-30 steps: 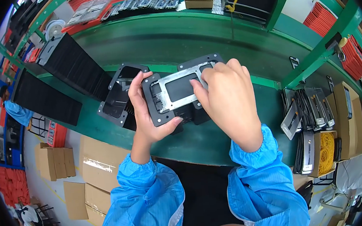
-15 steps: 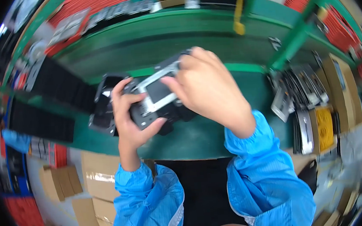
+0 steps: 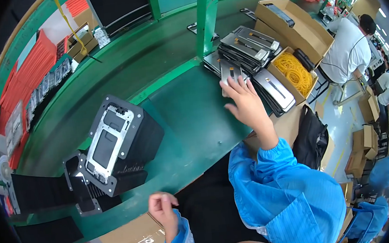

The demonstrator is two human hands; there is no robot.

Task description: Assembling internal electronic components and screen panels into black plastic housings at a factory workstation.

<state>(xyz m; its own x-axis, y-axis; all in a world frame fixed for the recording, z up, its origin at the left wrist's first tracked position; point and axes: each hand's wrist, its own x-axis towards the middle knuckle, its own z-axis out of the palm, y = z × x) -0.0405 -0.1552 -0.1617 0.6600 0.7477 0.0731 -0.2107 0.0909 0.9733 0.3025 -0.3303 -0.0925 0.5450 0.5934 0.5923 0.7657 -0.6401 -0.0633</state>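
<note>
My right hand reaches to the far right of the bench, fingers stretched out and fingertips on a flat silver panel at the front of a stack. Around it lie more silver panels, thin and phone-sized, in piles. My left hand hovers in front of the bench edge with its fingers curled in and nothing visible in them. To the left, a silver phone-like frame lies in the top plate of a stack of black trays. Another black plate with a dark window is beside it.
Beside the panels stand a cardboard box of yellow rings and a longer open carton. A green post rises behind the piles. Black stacks fill the left end. A person in white sits at the right.
The view has turned right. The silver frame, earlier between both hands, now lies on the black stack. My right hand has moved to the panels; my left has drawn back to the bench edge.
</note>
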